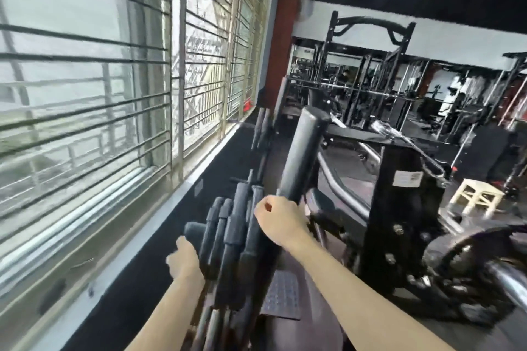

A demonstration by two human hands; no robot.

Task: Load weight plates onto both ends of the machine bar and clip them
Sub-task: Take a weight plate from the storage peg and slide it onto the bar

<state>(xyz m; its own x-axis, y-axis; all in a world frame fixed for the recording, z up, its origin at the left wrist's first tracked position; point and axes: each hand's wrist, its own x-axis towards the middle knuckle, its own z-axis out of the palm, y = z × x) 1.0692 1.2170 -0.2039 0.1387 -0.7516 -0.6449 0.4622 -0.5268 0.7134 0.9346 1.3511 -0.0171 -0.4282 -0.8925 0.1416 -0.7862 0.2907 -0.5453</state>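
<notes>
Weight plates (228, 239) stacked upright beside window (85, 80). Left hand (182, 261) on stack's outer face, right hand (278, 221) over the top edge; fingers hidden, grip unclear.

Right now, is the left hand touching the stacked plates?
Touching. The head view shows the left hand pressed against the outer face of the stacked weight plates, with no gap visible between them.

Plates (233, 239): matt black, rubber-like coating, grainy.
Roller pad (302, 151): smooth dark padding, slight sheen.
Frame (399, 208): black painted metal, semi-gloss.
Bar (510, 279): polished metal, glossy.
Stool (476, 196): pale wood, matt.
Window bars (114, 111): dark painted metal.
Floor (159, 236): black, matt, rough.
</notes>
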